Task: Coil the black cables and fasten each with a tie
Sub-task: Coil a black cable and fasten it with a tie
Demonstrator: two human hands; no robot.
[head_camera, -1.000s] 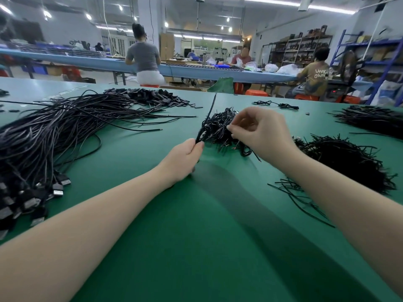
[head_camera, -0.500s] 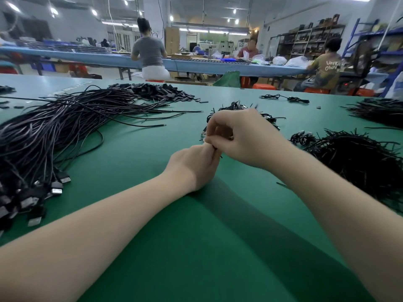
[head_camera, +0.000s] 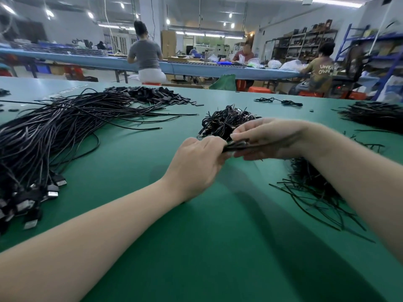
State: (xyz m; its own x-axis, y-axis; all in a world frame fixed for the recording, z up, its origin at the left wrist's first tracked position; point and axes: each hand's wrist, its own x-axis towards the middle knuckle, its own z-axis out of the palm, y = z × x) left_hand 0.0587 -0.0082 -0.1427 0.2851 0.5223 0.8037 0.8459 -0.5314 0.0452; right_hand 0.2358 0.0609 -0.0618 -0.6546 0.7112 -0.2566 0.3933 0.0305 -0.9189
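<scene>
Both hands' fingers [head_camera: 220, 147] pinch one black cable [head_camera: 236, 146].

Both forearms are bare up to the frame's edge. The left hand [head_camera: 194, 164] and right hand [head_camera: 268, 138] wear nothing, nails cut short.

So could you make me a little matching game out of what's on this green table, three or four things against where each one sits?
Things:
1. long loose cables
2. small tangled heap
3. cut ties
4. dark bundle

Places:
A. between the left hand and right hand
B. far left of the table, plugs toward the viewer
C. just behind the hands, mid-table
D. under and beside the right forearm

Pairs: 1-B, 2-C, 3-D, 4-A
</scene>
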